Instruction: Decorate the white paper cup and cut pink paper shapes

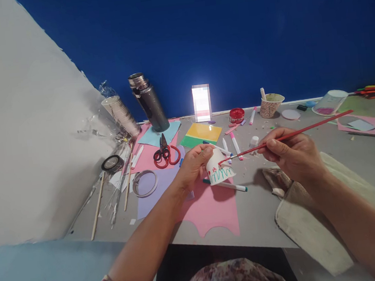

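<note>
Between the fingers of my left hand (198, 162) is a small white paper cup (220, 173), held upside down and tilted. A green zigzag line runs along its rim, with small red marks above. My right hand (287, 152) grips a thin red paintbrush (294, 134); its red-coated tip meets the cup's side, as far as I can tell. Below the cup, a green-capped marker (235, 186) lies on pink paper (212, 216). A blue-capped marker (222, 149) lies partly hidden behind my left fingers.
Red-handled scissors (165, 154), a tape roll (145, 183) and black tape (112, 164) lie left. A dark flask (152, 104) and stacked paper cups (121, 116) stand behind. Back right are a red paint jar (237, 115) and patterned cup (271, 106). Cloth (310, 221) lies under my right forearm.
</note>
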Demonstrator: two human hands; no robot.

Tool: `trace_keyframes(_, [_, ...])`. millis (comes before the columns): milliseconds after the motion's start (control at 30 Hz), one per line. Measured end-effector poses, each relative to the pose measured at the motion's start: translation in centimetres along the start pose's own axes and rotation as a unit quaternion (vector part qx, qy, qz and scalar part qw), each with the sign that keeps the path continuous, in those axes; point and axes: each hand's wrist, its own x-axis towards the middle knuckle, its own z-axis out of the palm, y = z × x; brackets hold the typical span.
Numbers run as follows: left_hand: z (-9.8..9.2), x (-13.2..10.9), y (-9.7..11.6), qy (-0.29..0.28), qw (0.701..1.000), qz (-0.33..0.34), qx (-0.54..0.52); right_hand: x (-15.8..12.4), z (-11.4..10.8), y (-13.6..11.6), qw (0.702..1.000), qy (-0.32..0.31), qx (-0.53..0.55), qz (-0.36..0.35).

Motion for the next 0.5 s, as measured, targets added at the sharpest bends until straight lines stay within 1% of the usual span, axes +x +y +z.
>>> trace_keyframes(133, [-0.05, 0.08, -0.08, -0.001, 1.0, 0.001, 0.0, -0.05, -0.1, 0.01, 1.0, 0.001, -0.023, 0.0])
trace_keyframes(333, [0.34, -0.08, 0.24, 0.001, 1.0, 0.0, -0.014, -0.07, -0.02, -0.05, 1.0, -0.004, -0.007, -0.019])
trace_keyframes(500, [0.22, -0.04, 0.17, 0.003, 1.0, -0.002, 0.0, -0.11, -0.14, -0.05, 1.0, -0.003, -0.022, -0.007])
